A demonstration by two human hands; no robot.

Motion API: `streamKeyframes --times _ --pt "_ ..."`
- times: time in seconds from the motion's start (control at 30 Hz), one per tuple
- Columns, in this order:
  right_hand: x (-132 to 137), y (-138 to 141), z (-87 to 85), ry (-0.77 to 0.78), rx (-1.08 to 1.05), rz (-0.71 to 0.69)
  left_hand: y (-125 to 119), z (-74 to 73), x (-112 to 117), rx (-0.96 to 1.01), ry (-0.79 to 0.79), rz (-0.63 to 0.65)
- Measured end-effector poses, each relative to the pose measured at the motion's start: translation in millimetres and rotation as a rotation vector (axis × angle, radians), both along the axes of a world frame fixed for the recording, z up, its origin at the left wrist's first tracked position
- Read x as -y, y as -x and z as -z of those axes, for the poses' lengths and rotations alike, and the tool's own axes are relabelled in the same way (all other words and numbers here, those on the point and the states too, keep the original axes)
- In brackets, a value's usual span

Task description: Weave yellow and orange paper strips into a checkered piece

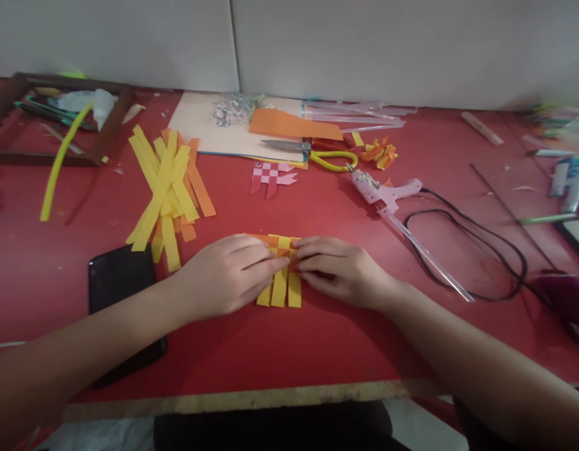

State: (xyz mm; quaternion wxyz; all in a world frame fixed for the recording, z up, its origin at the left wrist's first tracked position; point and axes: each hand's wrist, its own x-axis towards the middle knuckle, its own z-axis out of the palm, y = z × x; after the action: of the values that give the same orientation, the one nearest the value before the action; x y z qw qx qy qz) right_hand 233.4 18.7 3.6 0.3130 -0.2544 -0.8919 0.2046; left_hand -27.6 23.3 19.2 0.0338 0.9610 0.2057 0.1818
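Observation:
A small weave of yellow and orange paper strips (280, 285) lies flat on the red table (289, 351). My left hand (228, 272) rests on its left side, fingers pressed together on the strips. My right hand (338, 269) comes in from the right, fingertips pinching the weave's right edge. The two hands' fingertips almost meet over the middle of the weave. Its top part is hidden under my fingers.
A pile of loose yellow and orange strips (169, 188) lies at the left, a black phone (122, 300) below it. Behind are a pink-and-white woven piece (270, 176), scissors (317, 153), a pink glue gun (387, 191) with its black cord (477, 250), and a wooden frame (106, 134).

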Motion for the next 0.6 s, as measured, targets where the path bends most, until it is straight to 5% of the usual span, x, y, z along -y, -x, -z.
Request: streamKeyframes --times 0.6 --pt "-0.5 -8.6 -4.4 -0.074 0.051 0.080 -8.2 -3.3 1.9 -0.098 0.147 0.028"
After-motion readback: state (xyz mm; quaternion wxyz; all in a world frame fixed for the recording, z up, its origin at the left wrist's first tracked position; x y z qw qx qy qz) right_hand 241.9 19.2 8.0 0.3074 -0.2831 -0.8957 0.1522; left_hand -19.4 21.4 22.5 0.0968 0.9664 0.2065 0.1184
